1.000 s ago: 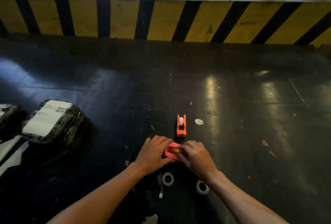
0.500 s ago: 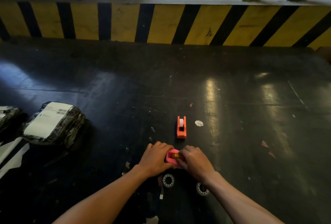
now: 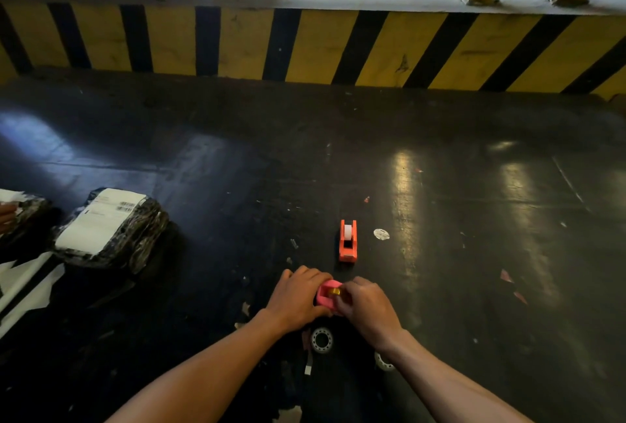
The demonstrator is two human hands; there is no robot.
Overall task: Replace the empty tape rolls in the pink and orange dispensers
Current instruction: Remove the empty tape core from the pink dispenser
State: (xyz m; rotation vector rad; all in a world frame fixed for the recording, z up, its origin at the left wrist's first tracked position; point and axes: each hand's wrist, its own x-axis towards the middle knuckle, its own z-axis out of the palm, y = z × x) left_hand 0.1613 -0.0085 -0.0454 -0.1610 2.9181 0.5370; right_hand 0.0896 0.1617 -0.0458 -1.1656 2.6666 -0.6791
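The pink dispenser (image 3: 328,294) sits at 6 o'clock on the floor, clamped by the left hand (image 3: 298,297), curled closed round its side, seemingly to steady it, while the right hand (image 3: 367,305) pinches shut on a small yellowish piece (image 3: 335,292) in its slot, likely the spent core. The orange dispenser (image 3: 348,245) waits just beyond at 12 o'clock, a white roll in it, and two rolls (image 3: 321,340) lie near the wrists. The dark glossy floor (image 3: 440,202) is littered with scraps, wrapped parcels (image 3: 108,229) at 9 o'clock, a striped curb (image 3: 321,46) beyond.

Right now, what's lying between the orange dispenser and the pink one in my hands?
Nothing: in the head view, only bare black floor separates the orange dispenser from the pink dispenser.
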